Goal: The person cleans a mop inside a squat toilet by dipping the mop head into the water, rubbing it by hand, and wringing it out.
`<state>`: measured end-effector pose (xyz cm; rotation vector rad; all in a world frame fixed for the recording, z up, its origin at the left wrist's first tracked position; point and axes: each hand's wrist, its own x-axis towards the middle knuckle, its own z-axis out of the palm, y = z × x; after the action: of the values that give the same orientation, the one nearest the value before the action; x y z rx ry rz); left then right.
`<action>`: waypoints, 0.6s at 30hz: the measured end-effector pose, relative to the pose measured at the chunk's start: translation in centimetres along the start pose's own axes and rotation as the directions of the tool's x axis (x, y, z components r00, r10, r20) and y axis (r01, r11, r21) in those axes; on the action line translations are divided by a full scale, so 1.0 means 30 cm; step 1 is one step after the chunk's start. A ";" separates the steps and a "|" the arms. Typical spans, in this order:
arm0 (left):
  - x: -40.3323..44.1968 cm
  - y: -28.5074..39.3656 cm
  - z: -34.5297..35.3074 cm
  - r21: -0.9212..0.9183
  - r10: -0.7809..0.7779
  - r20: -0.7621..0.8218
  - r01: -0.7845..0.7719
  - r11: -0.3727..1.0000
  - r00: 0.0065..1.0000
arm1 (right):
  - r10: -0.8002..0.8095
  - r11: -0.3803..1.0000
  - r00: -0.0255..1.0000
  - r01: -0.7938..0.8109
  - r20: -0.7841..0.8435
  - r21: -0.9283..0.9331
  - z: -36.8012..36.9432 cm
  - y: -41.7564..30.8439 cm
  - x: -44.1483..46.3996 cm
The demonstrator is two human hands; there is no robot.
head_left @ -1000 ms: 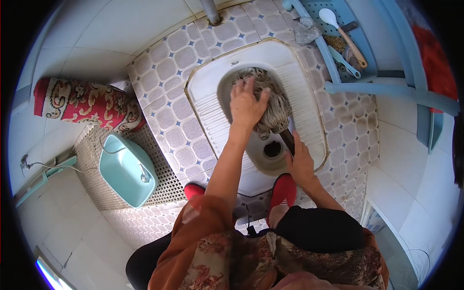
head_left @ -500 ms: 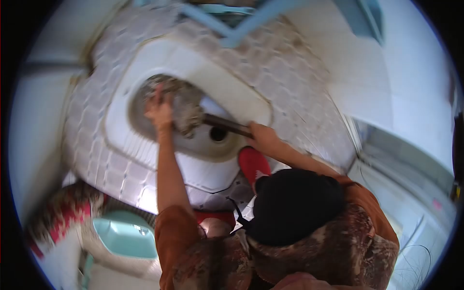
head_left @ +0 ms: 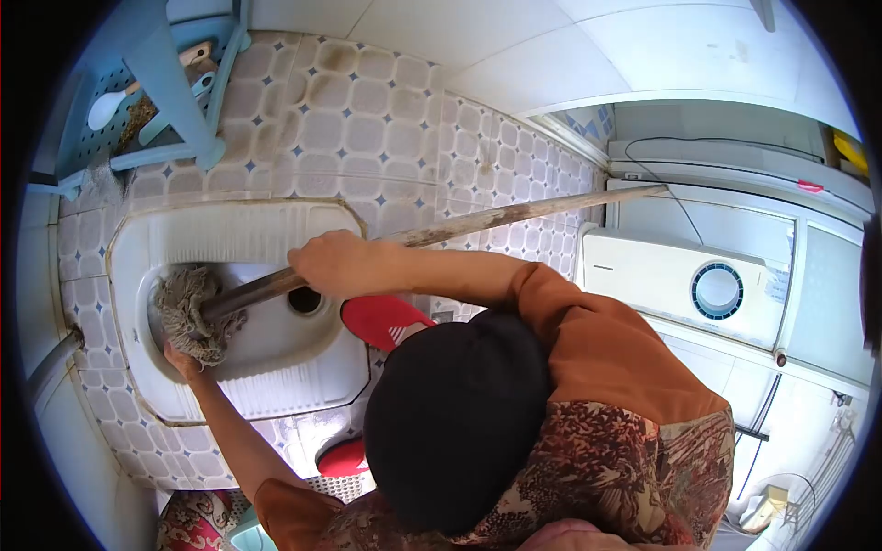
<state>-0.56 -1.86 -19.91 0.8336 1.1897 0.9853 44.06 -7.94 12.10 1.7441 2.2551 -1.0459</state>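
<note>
A grey string mop head [head_left: 191,312] lies in the basin of a white squat toilet [head_left: 303,390]. Its long wooden handle [head_left: 496,218] slopes up to the right across the tiles. My right hand [head_left: 338,264] is wrapped round the handle above the drain hole [head_left: 304,299]. At the lower left edge of the mop head is my left hand [head_left: 182,360], its fingers mostly hidden beneath the strings, so what they hold cannot be made out.
A blue plastic rack [head_left: 184,87] with a spoon and brushes stands at upper left. A white appliance [head_left: 643,275] is at the right. Red slippers [head_left: 381,321] are by the toilet, and a red patterned rug [head_left: 191,523] is at the bottom left.
The view has swung round, bringing the whole handle and the white appliance into sight. My right hand has closed round the handle; my left hand has moved from atop the mop head to its edge.
</note>
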 end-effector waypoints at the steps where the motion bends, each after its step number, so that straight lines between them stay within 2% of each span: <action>1: 0.005 -0.043 0.006 0.025 0.097 0.038 -0.098 0.995 0.995 | -0.033 0.999 0.998 0.032 -0.049 -0.024 0.008 0.007 0.004; 2: -0.058 0.091 0.152 0.593 0.220 0.124 -0.250 0.765 0.968 | 0.001 0.999 0.999 -0.002 -0.034 -0.036 -0.019 0.010 -0.004; 3: -0.064 0.067 0.127 0.715 0.426 0.210 -0.435 0.546 0.880 | 0.000 0.999 1.000 -0.001 -0.015 -0.040 -0.053 -0.004 -0.004; 4: -0.072 0.043 0.096 0.809 0.607 0.285 -0.526 0.263 0.742 | -0.027 0.999 1.000 0.027 0.011 -0.026 -0.064 -0.035 0.008; 5: -0.082 0.080 0.149 0.863 0.570 0.138 -0.380 0.332 0.810 | 0.009 0.999 1.000 -0.007 0.023 -0.045 -0.058 -0.047 0.026; 6: -0.100 0.143 0.221 0.851 0.487 -0.094 -0.184 0.493 0.868 | 0.027 0.998 0.999 -0.025 0.039 -0.064 -0.054 -0.050 0.046; 7: -0.115 0.209 0.285 0.743 0.364 -0.338 0.009 0.669 0.868 | -0.002 0.999 0.995 0.006 0.103 -0.039 -0.104 -0.053 0.038; 9: -0.147 0.337 0.384 0.491 0.172 -0.593 0.184 0.851 0.787 | 0.000 0.998 0.998 0.003 0.055 -0.070 -0.126 -0.059 0.018; 10: -0.151 0.381 0.407 0.368 0.094 -0.621 0.184 0.912 0.778 | -0.007 0.997 0.997 0.013 0.080 -0.071 -0.149 -0.073 0.015; 12: -0.162 0.452 0.430 0.317 0.051 -0.601 0.180 0.931 0.797 | 0.008 0.997 0.992 0.002 0.126 -0.079 -0.179 -0.110 0.011; 15: -0.126 0.421 0.353 0.141 0.031 -0.634 0.076 0.987 0.773 | 0.048 0.994 0.985 -0.030 0.165 -0.109 -0.243 -0.154 0.000; 18: -0.172 0.613 0.402 0.100 0.056 -0.669 0.014 0.995 0.741 | 0.078 0.993 0.978 -0.059 0.191 -0.101 -0.296 -0.204 -0.003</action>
<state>7.70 -0.24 1.05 0.5667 1.8665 1.3124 41.47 -3.60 21.62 1.5942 2.0763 -1.0283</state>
